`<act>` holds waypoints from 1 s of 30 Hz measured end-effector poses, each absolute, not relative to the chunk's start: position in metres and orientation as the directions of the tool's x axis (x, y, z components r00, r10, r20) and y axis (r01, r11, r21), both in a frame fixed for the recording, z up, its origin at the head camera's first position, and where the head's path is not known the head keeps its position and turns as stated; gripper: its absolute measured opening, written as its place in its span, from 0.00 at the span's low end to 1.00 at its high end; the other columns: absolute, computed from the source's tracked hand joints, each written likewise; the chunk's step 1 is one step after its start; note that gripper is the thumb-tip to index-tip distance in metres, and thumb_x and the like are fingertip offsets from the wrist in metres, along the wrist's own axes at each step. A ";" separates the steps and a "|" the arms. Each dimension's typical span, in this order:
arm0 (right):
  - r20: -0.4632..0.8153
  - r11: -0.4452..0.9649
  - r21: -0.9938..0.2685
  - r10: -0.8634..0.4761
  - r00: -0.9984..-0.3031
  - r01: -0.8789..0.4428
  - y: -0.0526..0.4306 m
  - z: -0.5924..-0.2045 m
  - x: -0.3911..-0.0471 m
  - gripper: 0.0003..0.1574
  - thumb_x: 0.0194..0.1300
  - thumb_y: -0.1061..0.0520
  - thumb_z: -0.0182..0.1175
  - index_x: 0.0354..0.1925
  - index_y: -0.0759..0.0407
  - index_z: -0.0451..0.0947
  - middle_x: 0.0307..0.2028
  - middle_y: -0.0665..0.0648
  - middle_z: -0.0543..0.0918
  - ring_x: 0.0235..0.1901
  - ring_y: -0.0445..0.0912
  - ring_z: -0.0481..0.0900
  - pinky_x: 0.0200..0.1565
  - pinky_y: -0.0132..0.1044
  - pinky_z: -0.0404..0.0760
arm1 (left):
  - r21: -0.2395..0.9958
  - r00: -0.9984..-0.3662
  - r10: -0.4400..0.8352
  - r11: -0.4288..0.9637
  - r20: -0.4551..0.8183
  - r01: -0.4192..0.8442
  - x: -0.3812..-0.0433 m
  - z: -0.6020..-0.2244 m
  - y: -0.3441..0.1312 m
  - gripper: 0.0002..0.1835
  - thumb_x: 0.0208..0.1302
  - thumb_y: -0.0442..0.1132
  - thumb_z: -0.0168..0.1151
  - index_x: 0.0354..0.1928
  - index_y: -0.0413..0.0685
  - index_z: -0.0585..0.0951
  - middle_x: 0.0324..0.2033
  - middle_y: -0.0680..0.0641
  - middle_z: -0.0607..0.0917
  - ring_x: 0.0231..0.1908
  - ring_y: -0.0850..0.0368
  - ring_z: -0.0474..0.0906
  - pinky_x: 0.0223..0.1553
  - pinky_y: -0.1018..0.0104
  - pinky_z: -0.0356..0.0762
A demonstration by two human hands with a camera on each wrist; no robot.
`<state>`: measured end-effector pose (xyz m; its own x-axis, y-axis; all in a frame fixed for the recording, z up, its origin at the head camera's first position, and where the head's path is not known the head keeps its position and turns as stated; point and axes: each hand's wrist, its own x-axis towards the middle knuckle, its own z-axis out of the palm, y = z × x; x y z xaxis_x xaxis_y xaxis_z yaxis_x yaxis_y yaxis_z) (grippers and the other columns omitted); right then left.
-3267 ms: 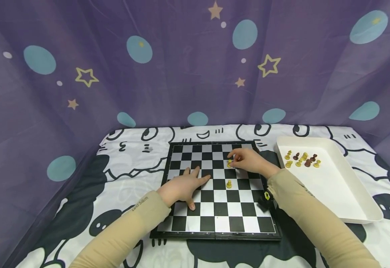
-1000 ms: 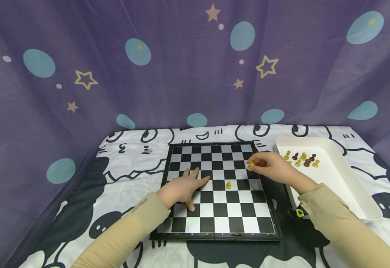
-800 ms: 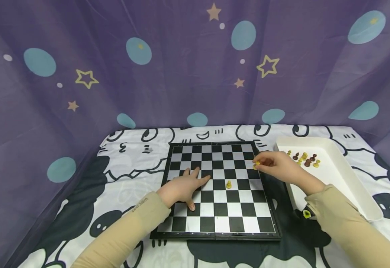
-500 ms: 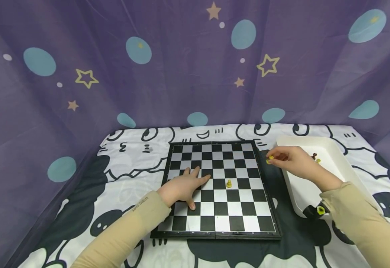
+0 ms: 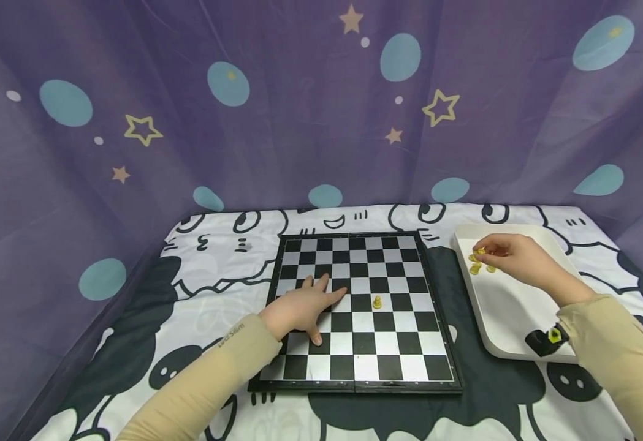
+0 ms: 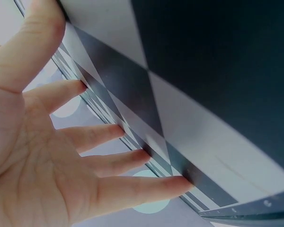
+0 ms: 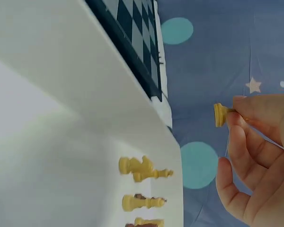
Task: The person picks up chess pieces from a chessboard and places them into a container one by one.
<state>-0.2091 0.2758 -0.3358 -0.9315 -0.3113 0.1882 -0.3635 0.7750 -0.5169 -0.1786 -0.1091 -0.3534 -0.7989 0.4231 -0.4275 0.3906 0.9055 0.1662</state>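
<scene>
My left hand [image 5: 301, 308] rests with spread fingers on the left side of a black-and-white chessboard [image 5: 365, 387]; in the left wrist view its fingertips [image 6: 182, 183] touch the squares. One yellow pawn [image 5: 377, 302] stands right of the board's middle. Over the far left part of the white tray [image 5: 506, 324], my right hand [image 5: 525, 262] pinches a yellow chess piece [image 7: 220, 115] between thumb and fingers. Its base sticks out in the right wrist view, while its upper part is hidden by the fingers. Close below lie other yellow chess pieces [image 5: 475, 268].
In the right wrist view several yellow chess pieces [image 7: 144, 202] and a dark red one [image 7: 142, 225] lie in the tray near its wall. A cartoon-print cloth [image 5: 205, 257] covers the table. Behind it hangs a purple curtain [image 5: 310, 92].
My right hand has picked up the yellow chess piece from the board's upper right and carried it rightward, past the board's edge, to over the tray. The left hand has stayed put.
</scene>
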 end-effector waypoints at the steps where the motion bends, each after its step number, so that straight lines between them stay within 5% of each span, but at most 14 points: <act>1: 0.182 0.778 -0.515 -0.311 -0.933 -0.360 0.277 -0.337 -0.210 0.08 0.62 0.58 0.62 0.39 0.61 0.83 0.28 0.54 0.84 0.28 0.30 0.75 0.31 0.32 0.73 | 0.166 -0.799 0.423 0.906 -0.427 0.390 -0.179 -0.353 -0.109 0.58 0.36 0.44 0.78 0.73 0.62 0.57 0.74 0.41 0.48 0.71 0.34 0.43 0.60 0.36 0.62; 14: 0.059 0.757 -0.595 -0.294 -0.954 -0.270 0.293 -0.363 -0.222 0.10 0.61 0.61 0.62 0.40 0.67 0.81 0.31 0.56 0.83 0.27 0.29 0.71 0.30 0.28 0.72 | 0.166 -0.800 0.424 0.905 -0.424 0.392 -0.179 -0.354 -0.109 0.58 0.36 0.44 0.79 0.73 0.62 0.58 0.74 0.41 0.48 0.71 0.34 0.44 0.60 0.37 0.63; 30: 0.035 0.763 -0.568 -0.352 -0.935 -0.309 0.295 -0.381 -0.231 0.09 0.56 0.67 0.63 0.38 0.66 0.83 0.27 0.52 0.80 0.25 0.32 0.67 0.28 0.30 0.68 | 0.165 -0.801 0.425 0.904 -0.421 0.394 -0.178 -0.354 -0.109 0.58 0.36 0.44 0.78 0.73 0.62 0.58 0.74 0.40 0.48 0.71 0.33 0.44 0.59 0.36 0.63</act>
